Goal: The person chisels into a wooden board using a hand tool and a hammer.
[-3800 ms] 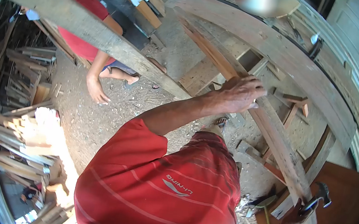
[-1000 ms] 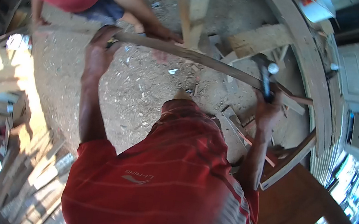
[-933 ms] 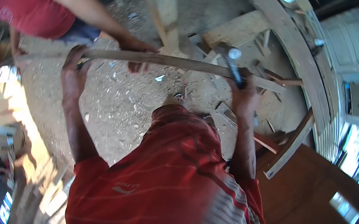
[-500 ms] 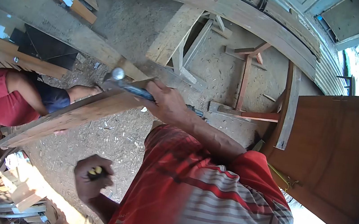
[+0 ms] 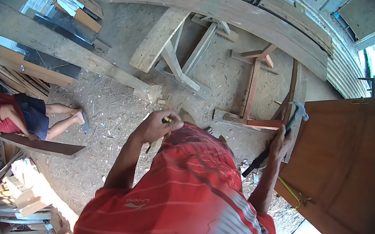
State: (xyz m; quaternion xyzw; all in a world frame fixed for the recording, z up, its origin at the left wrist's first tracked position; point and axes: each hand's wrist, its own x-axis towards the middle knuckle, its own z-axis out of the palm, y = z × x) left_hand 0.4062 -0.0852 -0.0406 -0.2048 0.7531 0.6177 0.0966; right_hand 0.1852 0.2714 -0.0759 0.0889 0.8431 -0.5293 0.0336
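Note:
My right hand (image 5: 280, 142) is wrapped round a claw hammer (image 5: 299, 113), its metal head up and its dark handle slanting down to the left. My left hand (image 5: 157, 126) is closed on a small yellow-and-black object (image 5: 166, 120); most of it is hidden, so its exact kind does not show. That hand is held in front of my red shirt, near my waist. Below my hands lies a dirt floor strewn with wood chips.
At left a co-worker (image 5: 12, 113) bends over, gripping a dark board (image 5: 41, 145). A long plank (image 5: 64, 46) runs in from the left. Wooden trestles (image 5: 159, 40) stand ahead under a wide plank (image 5: 221, 5). A brown door panel (image 5: 342, 166) stands at right; scrap wood (image 5: 25, 195) lies lower left.
My right hand has carried the hammer from the middle to the right. My left hand has risen toward my waist. The board between me and the co-worker has swung away left and lower.

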